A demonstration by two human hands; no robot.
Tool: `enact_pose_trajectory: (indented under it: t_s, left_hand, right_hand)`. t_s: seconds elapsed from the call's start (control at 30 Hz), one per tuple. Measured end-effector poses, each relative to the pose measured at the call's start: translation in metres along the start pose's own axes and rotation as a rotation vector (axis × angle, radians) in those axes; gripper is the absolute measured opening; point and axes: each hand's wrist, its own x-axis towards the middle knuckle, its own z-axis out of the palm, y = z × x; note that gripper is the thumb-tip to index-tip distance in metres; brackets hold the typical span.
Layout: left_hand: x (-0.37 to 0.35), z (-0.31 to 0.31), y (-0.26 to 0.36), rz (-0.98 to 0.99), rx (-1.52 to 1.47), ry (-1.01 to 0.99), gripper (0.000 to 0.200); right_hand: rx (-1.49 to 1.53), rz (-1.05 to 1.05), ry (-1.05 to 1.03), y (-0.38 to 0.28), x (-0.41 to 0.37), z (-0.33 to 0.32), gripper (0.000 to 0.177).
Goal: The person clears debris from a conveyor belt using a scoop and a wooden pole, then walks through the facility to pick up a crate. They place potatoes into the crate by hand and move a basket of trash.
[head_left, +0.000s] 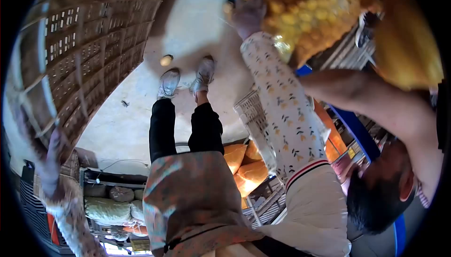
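Note:
At the left, my left hand (51, 165) grips the rim of a large woven basket (101, 36), which is tilted with its slatted side towards the floor. My right hand (249, 12) is stretched forward beside a full net bag (312, 15) of round yellow-brown produce. Its fingers are curled around small tan round pieces that look like potatoes (229, 7); they are partly hidden and blurred. One loose potato (166, 60) lies on the floor in front of my shoes.
A co-worker's head (385, 186) and bare arm (371, 92) are close on my right, near a blue metal frame (354, 127). A woven crate (256, 116) and orange sacks (251, 172) stand beside my legs. Filled sacks (108, 210) lie at the lower left.

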Motion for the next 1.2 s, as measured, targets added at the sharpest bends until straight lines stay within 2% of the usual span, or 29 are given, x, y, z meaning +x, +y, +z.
enact_pose_trajectory:
  t_s: [0.03,0.1,0.13,0.17,0.23,0.3,0.37,0.5,0.67,0.97,1.2]
  left_hand:
    - [-0.004,-0.001,-0.004,0.008,0.066,-0.007,0.073]
    - [-0.012,0.016,0.013,0.028,0.179,-0.007,0.073]
    - [-0.015,0.023,0.018,0.024,0.215,-0.008,0.073]
    - [-0.019,0.037,0.032,0.031,0.253,-0.003,0.073]
    - [-0.021,0.059,0.047,0.036,0.295,-0.008,0.073]
    - [-0.022,0.074,0.059,0.037,0.323,-0.016,0.073]
    - [-0.023,0.082,0.071,0.034,0.345,-0.016,0.074]
    - [-0.024,0.099,0.085,0.033,0.366,-0.025,0.074]
    - [-0.023,0.113,0.086,-0.006,0.366,-0.067,0.075]
    - [-0.018,0.121,0.11,0.047,0.395,-0.086,0.077]
    - [-0.014,0.141,0.119,0.127,0.446,-0.078,0.079]
  right_hand:
    - [0.002,0.043,-0.033,0.006,0.015,0.025,0.046]
    - [0.222,0.068,-0.351,0.046,0.034,0.133,0.05]
    - [0.212,0.081,-0.445,0.047,0.04,0.129,0.054]
    - [0.0,-0.054,-0.457,0.052,0.05,0.118,0.062]
    - [0.117,-0.069,-0.318,0.042,0.047,0.142,0.036]
    - [0.141,-0.101,-0.313,0.01,0.036,0.139,0.029]
    - [0.094,-0.164,-0.432,-0.05,0.011,0.094,0.035]
    - [0.147,-0.169,-0.41,-0.068,-0.017,0.121,0.037]
    - [0.263,-0.118,-0.387,-0.095,-0.041,0.173,0.042]
    - [0.486,0.14,-0.457,-0.219,-0.173,0.154,0.052]
    - [0.588,0.291,-0.51,-0.273,-0.213,0.168,0.06]
